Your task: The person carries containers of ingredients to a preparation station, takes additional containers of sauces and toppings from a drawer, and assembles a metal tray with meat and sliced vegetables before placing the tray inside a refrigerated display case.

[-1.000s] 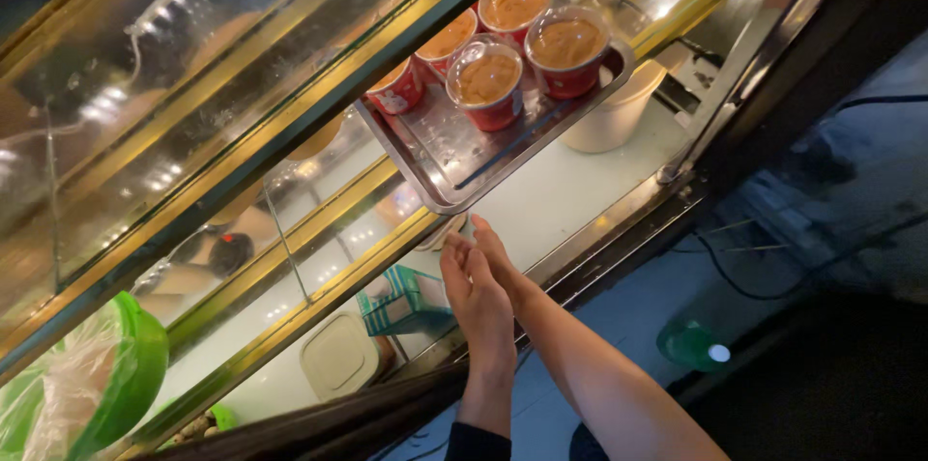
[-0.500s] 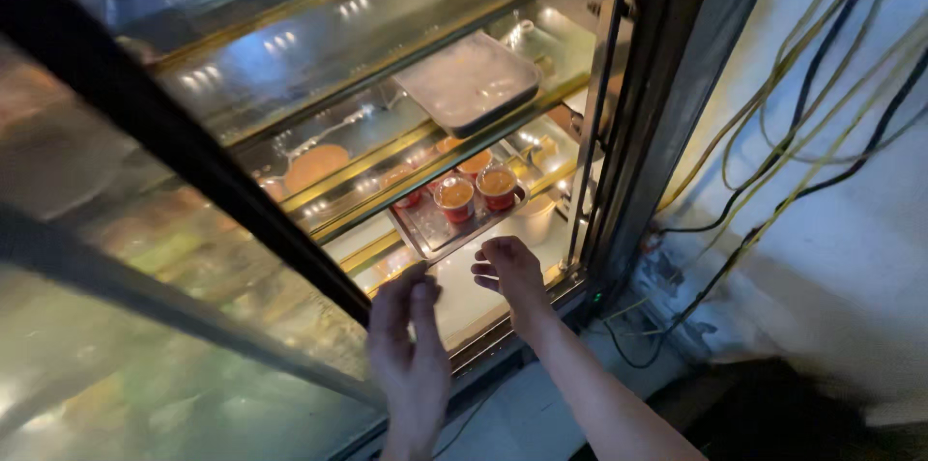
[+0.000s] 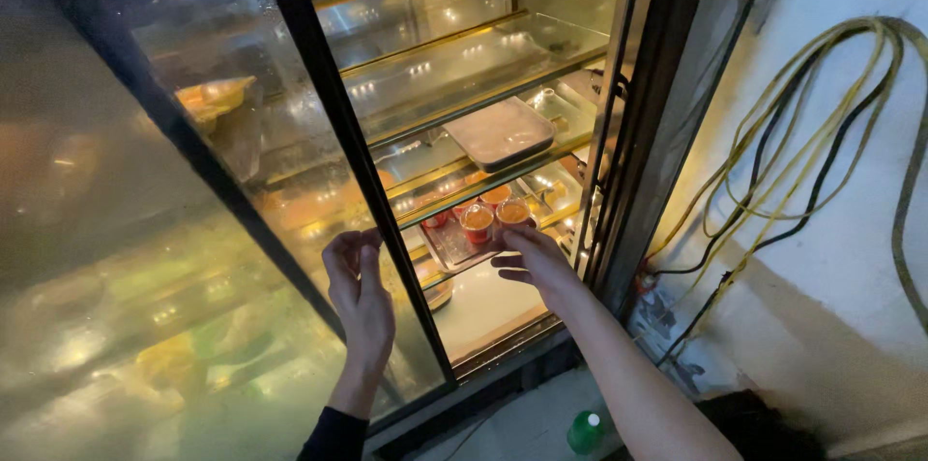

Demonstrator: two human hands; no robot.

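Head view showed the right hand (image 3: pixel 534 263), fingers loosely curled, touching the tray (image 3: pixel 452 246) of red cups (image 3: pixel 477 222); left hand (image 3: pixel 358 287), fingers open, rested against the glass door (image 3: pixel 242 229).

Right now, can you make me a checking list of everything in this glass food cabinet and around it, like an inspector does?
Surface: glass shelves with gold edges inside a lit display cabinet.
Job's things: small red cups with orange filling, standing on a metal tray on a lower shelf.
Clutter: an empty flat tray on the shelf above; a green bottle on the floor.
Hands: left hand open against the dark door frame; right hand at the tray's edge beside the cups, holding nothing that shows.
Cables: yellow and black cables looped on the wall.
Surroundings: pale wall, dim room, misted glass door.
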